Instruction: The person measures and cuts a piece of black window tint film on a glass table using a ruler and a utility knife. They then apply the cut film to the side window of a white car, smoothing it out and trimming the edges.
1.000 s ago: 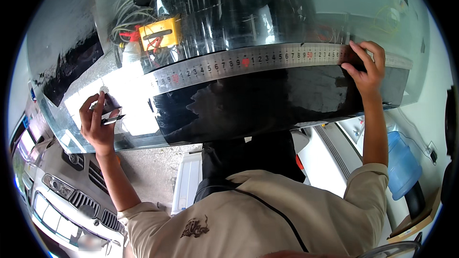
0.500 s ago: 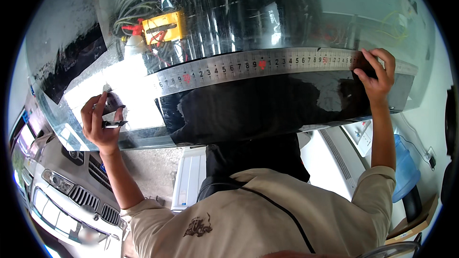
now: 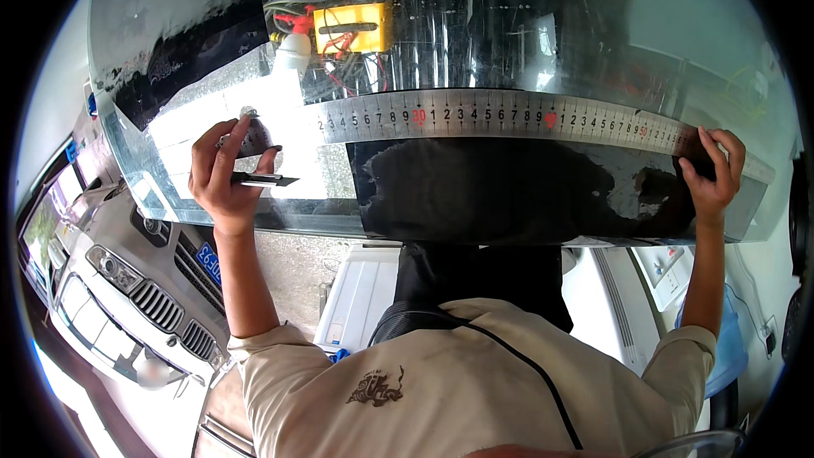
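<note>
A long steel ruler [image 3: 500, 114] lies across the glass tabletop, along the far edge of a sheet of glossy black film [image 3: 483, 191]. Near its left end, which is washed out by glare, my left hand [image 3: 222, 176] presses with the fingertips. The same hand is closed round a utility knife [image 3: 254, 179], its dark blade pointing right. At the ruler's right end, my right hand [image 3: 714, 176] grips the edge between thumb and fingers. Pale, uneven patches show in the film near its right end and upper left corner.
Beyond the ruler is a yellow box [image 3: 386, 27] with red clips and cables, beside a white bulb-like object [image 3: 294, 53]. Another dark film piece [image 3: 203, 51] lies at the far left. A car [image 3: 140, 276] stands lower left; a white case [image 3: 360, 288] is below the table.
The whole view has swung, so the table and both hands appear farther right. Both hands stay at the ruler, and the knife is still in my left hand.
</note>
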Tool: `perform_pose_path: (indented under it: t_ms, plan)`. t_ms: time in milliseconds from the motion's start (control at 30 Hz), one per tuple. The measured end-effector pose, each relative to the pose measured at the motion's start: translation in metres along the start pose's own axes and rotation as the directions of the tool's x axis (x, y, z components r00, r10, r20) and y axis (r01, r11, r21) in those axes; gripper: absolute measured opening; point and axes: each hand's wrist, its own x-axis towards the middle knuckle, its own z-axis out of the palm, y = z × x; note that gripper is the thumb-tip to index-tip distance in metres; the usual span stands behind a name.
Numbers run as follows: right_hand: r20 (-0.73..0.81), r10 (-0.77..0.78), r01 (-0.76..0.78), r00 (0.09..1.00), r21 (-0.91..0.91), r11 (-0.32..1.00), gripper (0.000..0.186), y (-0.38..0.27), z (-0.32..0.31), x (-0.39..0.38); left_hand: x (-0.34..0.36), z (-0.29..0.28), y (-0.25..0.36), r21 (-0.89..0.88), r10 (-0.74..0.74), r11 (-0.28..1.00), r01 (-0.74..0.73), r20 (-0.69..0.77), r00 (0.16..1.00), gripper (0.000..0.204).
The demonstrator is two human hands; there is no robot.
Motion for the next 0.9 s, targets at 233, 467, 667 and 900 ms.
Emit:
perform_pose_path:
  t_ms: [233, 467, 667, 900]
  plan:
    - [-0.016, 0.014, -0.014, 1.000, 0.020, 1.000, 0.046, -0.0040, 0.0017, 0.0041, 0.0018, -0.0016, -0.0019, -0.020, 0.039, 0.999, -0.039, 0.000, 0.999, 0.044]
    - [-0.005, 0.030, -0.029, 1.000, 0.021, 0.999, 0.047, -0.0021, -0.0006, 0.0023, 0.0016, 0.0002, -0.0010, -0.055, 0.015, 0.998, -0.014, 0.008, 1.000, 0.042]
    - [-0.024, 0.005, -0.004, 1.000, 0.030, 1.000, 0.046, -0.0018, 0.0027, 0.0062, -0.0009, -0.0005, -0.0024, -0.027, -0.005, 1.000, 0.005, 0.027, 1.000, 0.045]
    - [-0.032, 0.018, -0.017, 0.999, 0.016, 1.000, 0.042, -0.0054, 0.0053, 0.0077, -0.0025, 0.0003, -0.0059, -0.039, -0.024, 0.999, 0.025, 0.030, 0.999, 0.044]
